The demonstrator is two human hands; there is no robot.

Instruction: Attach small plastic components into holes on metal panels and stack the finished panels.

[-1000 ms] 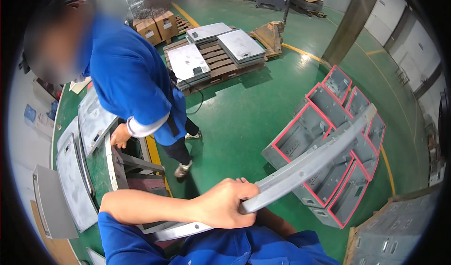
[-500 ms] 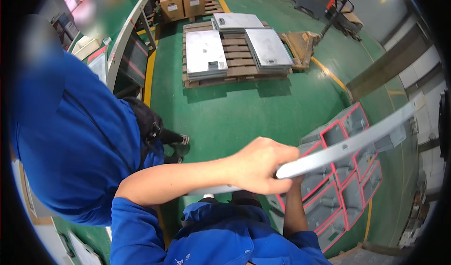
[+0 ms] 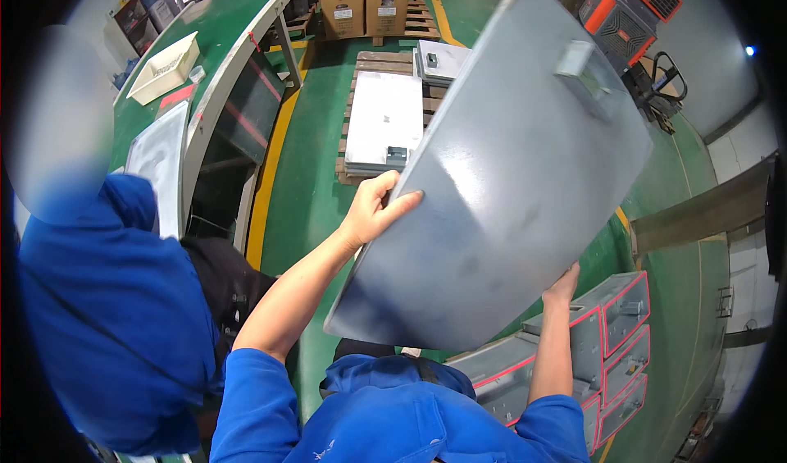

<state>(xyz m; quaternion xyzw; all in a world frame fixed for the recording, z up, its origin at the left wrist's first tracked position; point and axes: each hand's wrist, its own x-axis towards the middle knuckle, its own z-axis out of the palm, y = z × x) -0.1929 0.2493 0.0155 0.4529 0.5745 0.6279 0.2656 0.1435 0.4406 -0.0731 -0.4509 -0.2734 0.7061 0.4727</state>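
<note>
A large grey metal panel point(image 3: 508, 192) is held up tilted in front of me, its broad face turned toward me. Near its upper right corner is a small rectangular cutout with a raised bracket point(image 3: 584, 73). My left hand point(image 3: 379, 209) grips the left edge, thumb lying on the face and fingers behind. At the lower right edge, my right hand point(image 3: 562, 286) supports the panel, its fingers partly hidden behind it. Beyond the left edge, a stack of pale panels point(image 3: 382, 123) lies on a wooden pallet point(image 3: 351, 135), with another panel stack point(image 3: 441, 59) partly covered.
A co-worker in blue point(image 3: 115, 315) stands close on my left beside a green-topped workbench point(image 3: 238, 20) carrying a cream tray point(image 3: 164, 68) and a panel point(image 3: 160, 164). Grey boxes with red-pink edges point(image 3: 586, 332) stand at right. Cartons point(image 3: 343, 10) and a pallet jack handle point(image 3: 670, 82) are farther off.
The panel has turned from edge-on to showing its broad face. My left hand has shifted left along with it, and my right hand now shows at the lower right edge. The view has swung.
</note>
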